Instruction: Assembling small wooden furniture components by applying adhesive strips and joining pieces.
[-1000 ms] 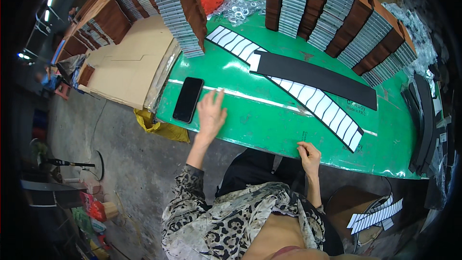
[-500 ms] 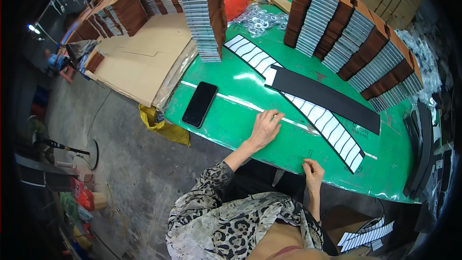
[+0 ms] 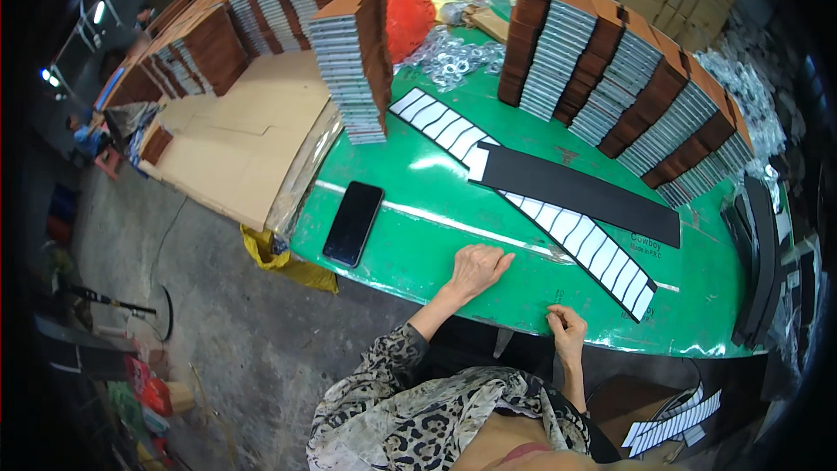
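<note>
A: Green desk (image 3: 418,235), glossy, with a pale line running across it. State of your hands?

B: My left hand (image 3: 478,269) lies flat on the desk, palm down, fingers (image 3: 499,258) spread and loose, gripping nothing. My right hand (image 3: 568,329) sits at the near edge of the desk, fingers curled in with thumb against fingertips. Whether it pinches something small, I cannot tell.

A: Nearest things?

B: A long strip (image 3: 558,222) of white tiles edged in black runs slantwise across the desk, from the far left down toward my right. Its near end lies just beyond my right hand, apart from it. A black strip (image 3: 580,194) lies over the middle of the tiled one, crossing it at a shallow angle. My left hand is near the tiled strip, not touching it.

A: Anything to the left?

B: A black phone (image 3: 353,223), face up, near the desk's left edge, well apart from my left hand.

A: Far side?

B: Upright stacks (image 3: 610,92) of brown and grey pieces stand in a row along the far right. One more stack (image 3: 353,61) stands at the far left corner. Between them, a heap of metal rings (image 3: 453,57) and a red bag (image 3: 408,2).

A: Off the desk?

B: Flat cardboard (image 3: 240,139) beside its left edge. More white strips (image 3: 676,423) lie low, by my right side.
</note>
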`<state>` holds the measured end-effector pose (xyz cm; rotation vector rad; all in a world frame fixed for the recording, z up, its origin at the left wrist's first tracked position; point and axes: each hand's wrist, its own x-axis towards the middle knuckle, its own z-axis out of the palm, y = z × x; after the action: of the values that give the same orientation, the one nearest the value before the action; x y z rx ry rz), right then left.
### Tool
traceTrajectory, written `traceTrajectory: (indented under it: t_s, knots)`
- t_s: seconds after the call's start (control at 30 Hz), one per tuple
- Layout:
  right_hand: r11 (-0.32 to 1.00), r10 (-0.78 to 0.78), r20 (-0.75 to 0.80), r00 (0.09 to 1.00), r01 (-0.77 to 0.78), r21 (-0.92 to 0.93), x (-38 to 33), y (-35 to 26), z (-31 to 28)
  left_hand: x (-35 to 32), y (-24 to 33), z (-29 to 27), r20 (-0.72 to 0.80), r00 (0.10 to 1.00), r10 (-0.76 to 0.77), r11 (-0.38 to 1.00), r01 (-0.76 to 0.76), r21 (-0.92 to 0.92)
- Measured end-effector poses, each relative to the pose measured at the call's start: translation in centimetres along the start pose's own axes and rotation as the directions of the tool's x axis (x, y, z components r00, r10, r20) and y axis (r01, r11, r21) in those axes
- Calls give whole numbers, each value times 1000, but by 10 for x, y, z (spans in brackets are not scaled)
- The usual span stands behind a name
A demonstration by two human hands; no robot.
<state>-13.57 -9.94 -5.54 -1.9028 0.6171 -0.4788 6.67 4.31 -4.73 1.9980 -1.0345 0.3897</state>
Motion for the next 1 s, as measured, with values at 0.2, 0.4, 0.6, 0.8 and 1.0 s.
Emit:
traceTrajectory:
  t_s: [0.2,0.4,0.6,0.8,1.0]
  knots:
    - [999,-14,58,998,15,-30,0,0,0,-7,-3,6,77,997,-5,996,-2,87]
    - [999,-27,47,999,28,-19,2,-7,-1,0,-4,6,92,996,14,992,-26,122]
    - [998,-62,33,998,62,-5,2,-9,-3,-1,-2,8,103,995,12,988,-28,150]
    - [991,-129,39,991,129,-15,3,-7,-7,27,-29,2,192,858,-477,854,504,-129]
    - [983,-178,71,981,180,-25,4,-8,-10,179,-56,-24,36,883,-467,876,468,-115]
